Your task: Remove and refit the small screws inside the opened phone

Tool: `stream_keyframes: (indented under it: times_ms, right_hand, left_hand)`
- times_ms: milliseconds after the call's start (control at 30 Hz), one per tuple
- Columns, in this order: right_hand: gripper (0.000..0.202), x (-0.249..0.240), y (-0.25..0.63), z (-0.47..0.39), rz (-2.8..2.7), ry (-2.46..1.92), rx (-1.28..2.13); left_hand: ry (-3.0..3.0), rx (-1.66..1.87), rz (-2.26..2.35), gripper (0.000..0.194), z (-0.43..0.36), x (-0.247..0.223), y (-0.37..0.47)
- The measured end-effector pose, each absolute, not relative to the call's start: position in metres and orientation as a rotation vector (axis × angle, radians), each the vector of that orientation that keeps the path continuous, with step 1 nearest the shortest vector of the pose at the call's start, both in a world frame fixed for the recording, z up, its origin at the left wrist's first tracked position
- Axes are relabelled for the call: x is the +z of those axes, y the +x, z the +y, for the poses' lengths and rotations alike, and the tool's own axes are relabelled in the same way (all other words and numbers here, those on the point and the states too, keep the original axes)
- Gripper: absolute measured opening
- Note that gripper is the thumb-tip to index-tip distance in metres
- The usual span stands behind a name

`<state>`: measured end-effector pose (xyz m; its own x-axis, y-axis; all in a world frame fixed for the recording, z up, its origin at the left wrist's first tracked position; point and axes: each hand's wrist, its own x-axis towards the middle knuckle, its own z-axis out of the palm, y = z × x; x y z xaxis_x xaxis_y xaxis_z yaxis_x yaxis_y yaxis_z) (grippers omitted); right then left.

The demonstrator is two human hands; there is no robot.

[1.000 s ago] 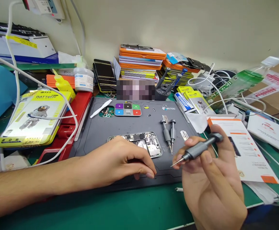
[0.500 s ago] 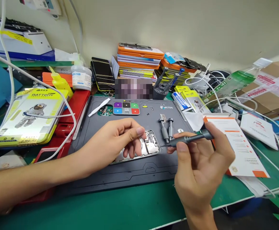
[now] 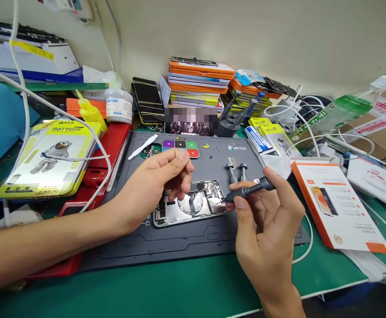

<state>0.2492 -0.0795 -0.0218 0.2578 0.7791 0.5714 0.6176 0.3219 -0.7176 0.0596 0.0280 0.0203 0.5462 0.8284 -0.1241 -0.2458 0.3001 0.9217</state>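
Note:
An opened phone housing [image 3: 179,212] lies on the dark work mat [image 3: 179,240], with its inner parts showing. My right hand [image 3: 269,225] grips a dark screwdriver [image 3: 251,190], whose tip is at the right end of the housing. Over the housing's upper left part hangs my left hand [image 3: 171,174], thumb and forefinger pinched together; whatever is between them is too small to make out. Two more screwdrivers [image 3: 243,171] lie behind the right hand. A coloured magnetic tray [image 3: 180,145] is farther back, partly covered by the left hand.
Battery packs [image 3: 49,154] and a red case [image 3: 115,141] are on the left. A screwdriver stand [image 3: 228,126] is at the back. On the right are an orange-and-white box [image 3: 342,207], loose white cables [image 3: 310,229] and a green bottle [image 3: 338,115].
My left hand has lifted away to the upper left, uncovering more of the housing. The screwdriver in my right hand has moved onto the housing's right end. The whole view has shifted slightly.

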Motion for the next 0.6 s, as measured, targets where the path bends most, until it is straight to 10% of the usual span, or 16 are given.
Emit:
stream_keyframes:
  times_ms: [600]
  right_hand:
    - [0.073,-0.010,0.244,-0.080,-1.191,-1.297,0.123]
  left_hand:
    - [0.950,0.878,0.722,0.033,0.031,0.022,0.061]
